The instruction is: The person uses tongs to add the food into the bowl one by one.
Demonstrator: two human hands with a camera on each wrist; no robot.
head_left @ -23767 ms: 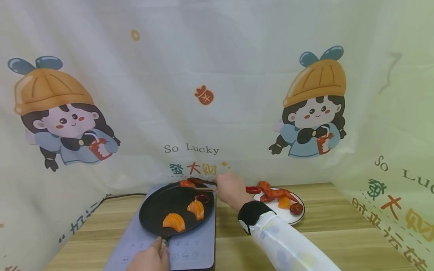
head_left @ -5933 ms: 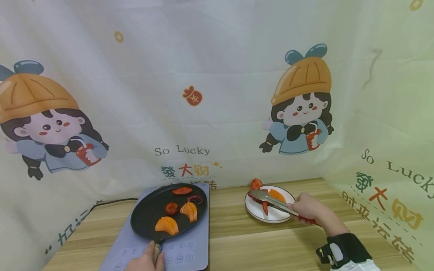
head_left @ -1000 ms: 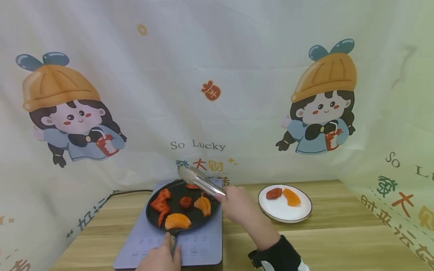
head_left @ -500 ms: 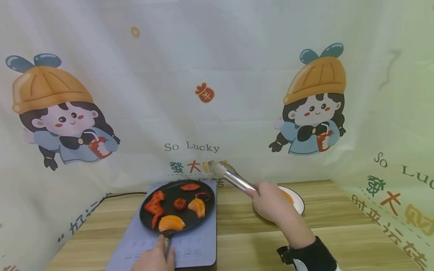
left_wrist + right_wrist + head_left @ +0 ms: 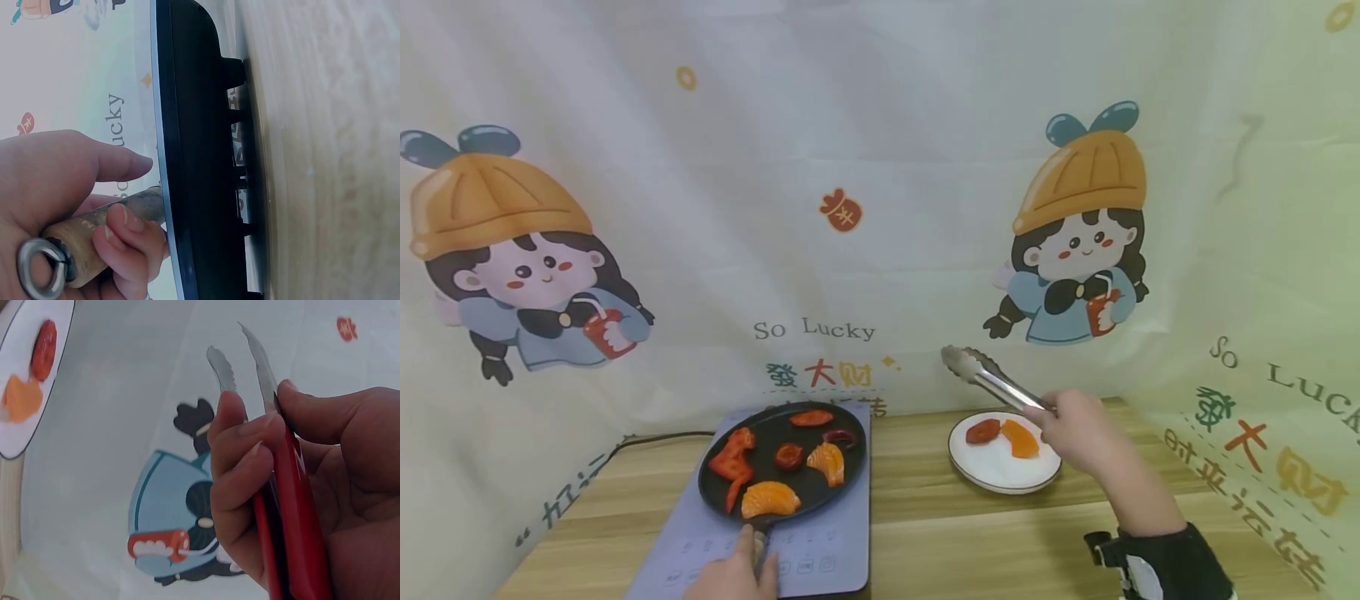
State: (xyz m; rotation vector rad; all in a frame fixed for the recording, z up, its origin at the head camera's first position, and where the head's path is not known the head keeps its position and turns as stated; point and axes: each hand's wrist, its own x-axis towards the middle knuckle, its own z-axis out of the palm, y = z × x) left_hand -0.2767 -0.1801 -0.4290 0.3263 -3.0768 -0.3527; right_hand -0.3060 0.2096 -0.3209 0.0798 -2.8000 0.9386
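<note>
My left hand [image 5: 735, 575] grips the wooden handle [image 5: 94, 240] of a black frying pan [image 5: 767, 454] on the induction cooker [image 5: 850, 542]. In the pan lie a red chicken wing [image 5: 732, 463], a round red piece [image 5: 788, 456], two orange salmon-like slices [image 5: 771, 499], a red oval piece [image 5: 812, 418] and a dark red curl [image 5: 839, 437]. My right hand [image 5: 1078, 429] holds metal tongs [image 5: 992, 375] by their red handles [image 5: 297, 512]. The tongs' tips stand slightly apart with nothing between them, above and behind a white plate [image 5: 1007, 475].
On the plate lie a reddish oval piece [image 5: 982, 431] and an orange piece [image 5: 1019, 438]. A black cable [image 5: 655, 435] runs left from the cooker along the wooden table [image 5: 940, 550]. A printed curtain [image 5: 917, 208] hangs close behind.
Over the last second my right hand has carried the tongs rightward from above the pan to the plate. The chicken wing and round piece, formerly on the plate, now lie in the pan.
</note>
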